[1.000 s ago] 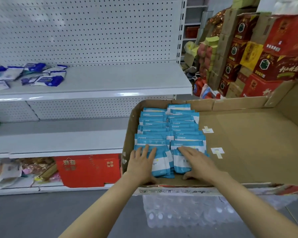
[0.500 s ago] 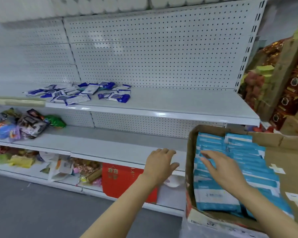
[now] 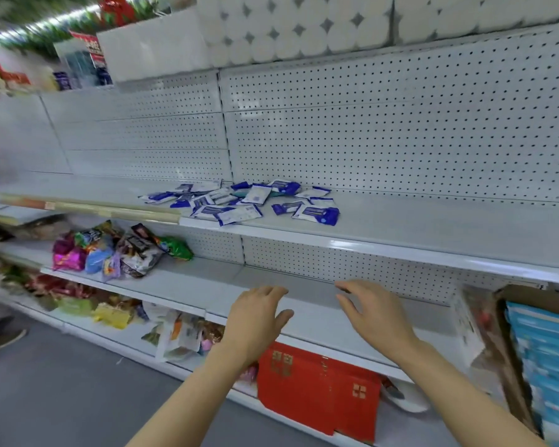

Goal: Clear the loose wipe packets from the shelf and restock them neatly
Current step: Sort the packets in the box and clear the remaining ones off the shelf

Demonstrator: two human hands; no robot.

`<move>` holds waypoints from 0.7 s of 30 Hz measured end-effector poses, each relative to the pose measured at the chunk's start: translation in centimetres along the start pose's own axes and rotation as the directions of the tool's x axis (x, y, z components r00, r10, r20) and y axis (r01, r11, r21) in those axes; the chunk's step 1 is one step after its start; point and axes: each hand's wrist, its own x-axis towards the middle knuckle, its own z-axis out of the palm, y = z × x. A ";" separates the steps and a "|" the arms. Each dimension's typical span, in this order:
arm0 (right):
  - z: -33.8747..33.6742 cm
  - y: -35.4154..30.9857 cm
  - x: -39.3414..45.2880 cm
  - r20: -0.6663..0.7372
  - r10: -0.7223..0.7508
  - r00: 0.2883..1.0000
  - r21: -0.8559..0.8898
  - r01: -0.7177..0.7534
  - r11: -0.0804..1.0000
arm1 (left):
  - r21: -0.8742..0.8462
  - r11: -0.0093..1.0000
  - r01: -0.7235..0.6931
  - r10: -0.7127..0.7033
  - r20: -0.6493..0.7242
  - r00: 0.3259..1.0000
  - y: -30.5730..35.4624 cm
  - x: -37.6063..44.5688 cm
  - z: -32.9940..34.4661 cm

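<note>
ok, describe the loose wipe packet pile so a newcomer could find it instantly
Start at the white pegboard shelving. On the shelf board just below the toilet rolls, a scattered heap of flat packets, the loose wipe packets, lies left of centre. They are blue and white, unlike the multicoloured snack bags one shelf lower.

White pegboard-backed shelf [image 3: 433, 227] has a messy pile of blue-and-white wipe packets [image 3: 239, 203] lying loose on it. One shelf below the pile, off to the left, sits a heap of colourful snack bags [image 3: 117, 250].
</note>
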 end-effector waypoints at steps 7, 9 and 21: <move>5.6 -3.3 6.3 0.072 -0.012 0.997 0.019 0.011 1.000 | 0.006 0.996 0.091 -0.091 0.028 0.995 -9.1 2.0 0.6; 7.0 -3.3 8.1 0.096 -0.017 0.995 0.019 0.016 1.000 | 0.003 0.994 0.106 -0.106 0.036 0.994 -10.7 3.2 1.5; 14.5 -0.5 21.4 0.107 -0.073 0.992 0.019 0.071 0.997 | 0.004 0.988 0.154 -0.153 -0.099 0.983 -19.4 16.8 4.2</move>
